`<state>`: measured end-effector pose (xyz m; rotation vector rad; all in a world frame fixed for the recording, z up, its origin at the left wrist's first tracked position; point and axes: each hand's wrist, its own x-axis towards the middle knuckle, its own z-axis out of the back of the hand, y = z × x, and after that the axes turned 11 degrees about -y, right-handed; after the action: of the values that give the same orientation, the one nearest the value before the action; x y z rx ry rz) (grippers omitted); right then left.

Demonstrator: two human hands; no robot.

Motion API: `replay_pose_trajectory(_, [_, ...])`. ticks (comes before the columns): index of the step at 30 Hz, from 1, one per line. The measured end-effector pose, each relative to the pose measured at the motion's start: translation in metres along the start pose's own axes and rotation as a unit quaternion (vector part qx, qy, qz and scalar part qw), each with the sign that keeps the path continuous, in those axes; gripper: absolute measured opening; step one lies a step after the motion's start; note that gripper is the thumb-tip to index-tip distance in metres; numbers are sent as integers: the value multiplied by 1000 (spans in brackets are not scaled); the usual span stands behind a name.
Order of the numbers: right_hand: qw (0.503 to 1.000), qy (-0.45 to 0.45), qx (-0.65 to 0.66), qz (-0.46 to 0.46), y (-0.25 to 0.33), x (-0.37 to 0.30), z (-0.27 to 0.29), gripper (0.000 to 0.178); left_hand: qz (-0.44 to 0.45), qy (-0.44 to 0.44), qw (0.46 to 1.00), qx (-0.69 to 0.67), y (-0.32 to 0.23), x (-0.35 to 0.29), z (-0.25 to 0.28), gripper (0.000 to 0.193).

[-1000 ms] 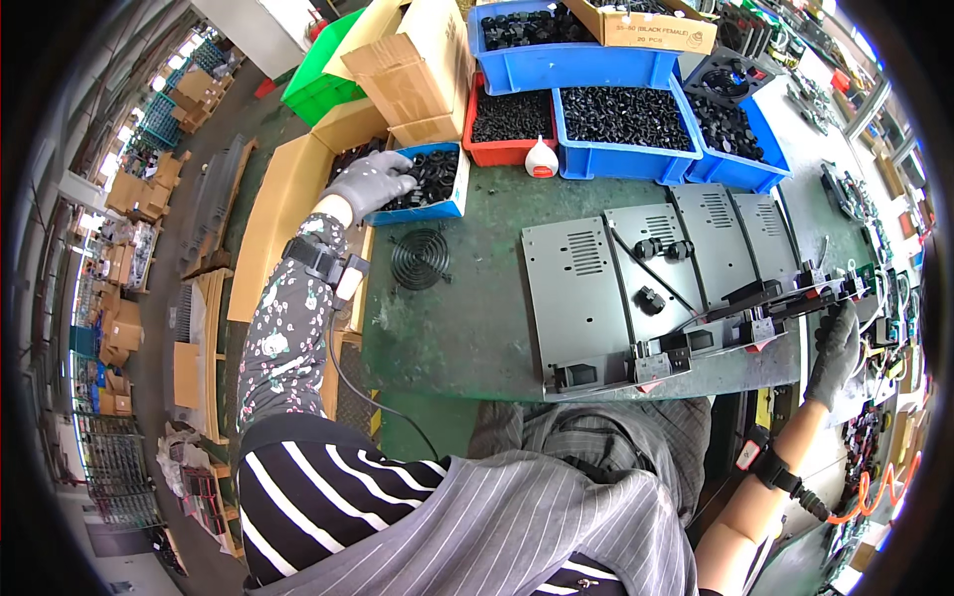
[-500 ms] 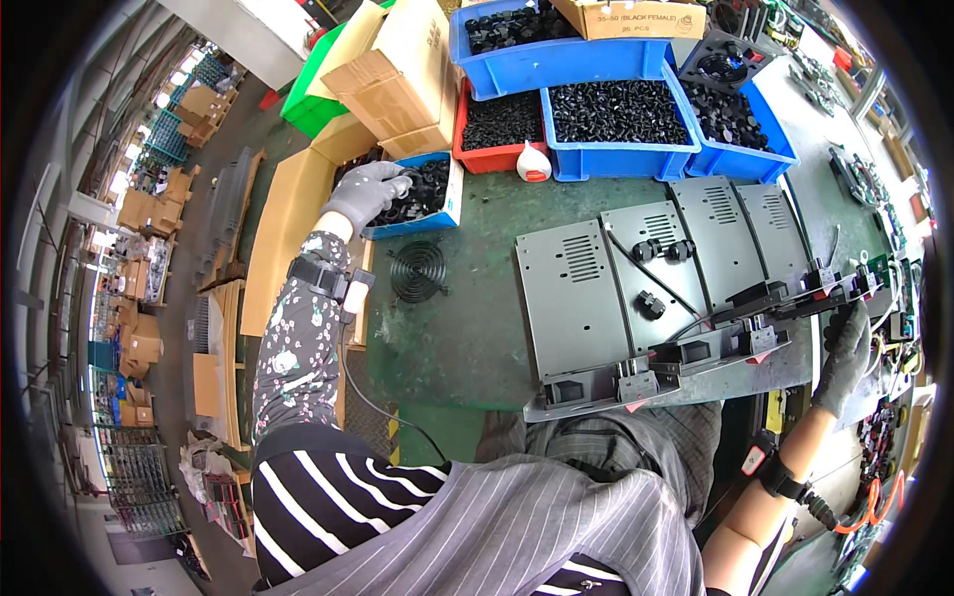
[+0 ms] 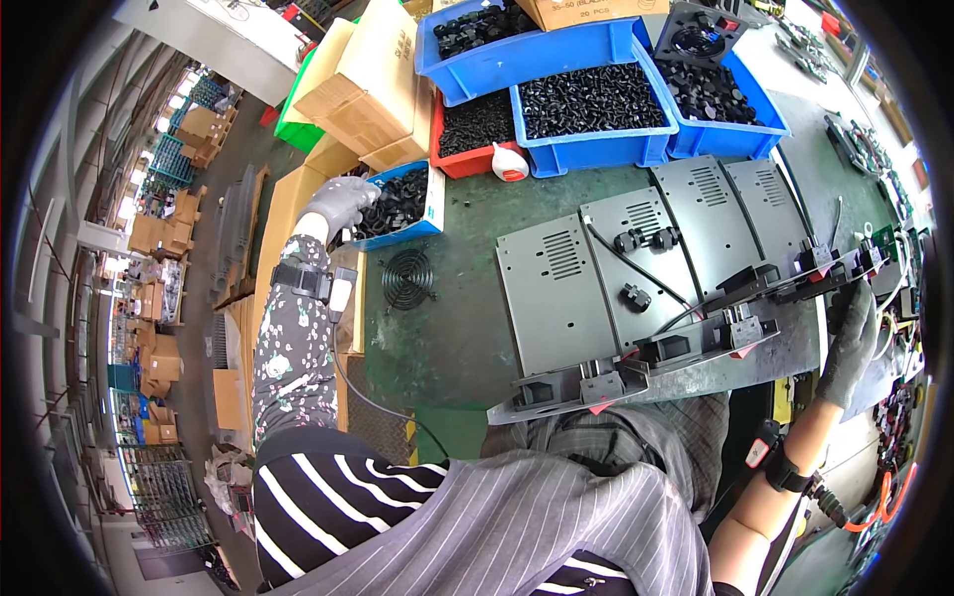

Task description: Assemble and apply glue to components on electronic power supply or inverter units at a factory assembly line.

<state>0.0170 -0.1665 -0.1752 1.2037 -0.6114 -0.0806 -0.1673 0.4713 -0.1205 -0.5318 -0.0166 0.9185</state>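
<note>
My left hand (image 3: 341, 203), in a grey glove, is over the left edge of a shallow blue-and-white box (image 3: 437, 207) full of black plastic parts (image 3: 399, 202). Its fingers are curled; whatever they hold is hidden. My right hand (image 3: 851, 348), also gloved, lies at the right end of a row of grey metal panels (image 3: 542, 288); its fingers stretch toward the black bracket pieces there, fingertips partly hidden. Black cable glands (image 3: 636, 297) and a black cable (image 3: 636, 260) rest on the panels. A round black fan guard (image 3: 407, 279) lies on the green bench near the box.
Behind stand a red bin (image 3: 467, 164) and blue bins (image 3: 596, 154) of small black parts, with a white bottle (image 3: 510, 164) in front. Cardboard boxes (image 3: 363, 84) stand at the back left. A wired wrist device (image 3: 343, 290) trails a cable from my left arm.
My left hand has drawn slightly left and nearer, off the parts to the box's edge. My right hand stays by the panels' right end. The whole view has shifted a little.
</note>
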Motion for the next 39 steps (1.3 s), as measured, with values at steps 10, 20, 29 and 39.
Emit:
replay_pose_trajectory(10, [997, 7, 52, -52, 5, -2, 0, 40, -25, 64, 958, -280, -83, -51, -15, 22])
replay_pose_trajectory(20, [998, 60, 2, -35, 34, -14, -2, 35, -180, 394, 865, -254, -267, -98, -182, 23])
replay_pose_trajectory(29, [998, 26, -50, -16, 48, -19, -3, 29, -277, 325, 899, -96, -315, -99, -203, 42])
replay_pose_trajectory(39, [999, -36, 1, 28, 46, -22, -12, 32, -587, 71, 807, 14, -319, -107, -208, 19])
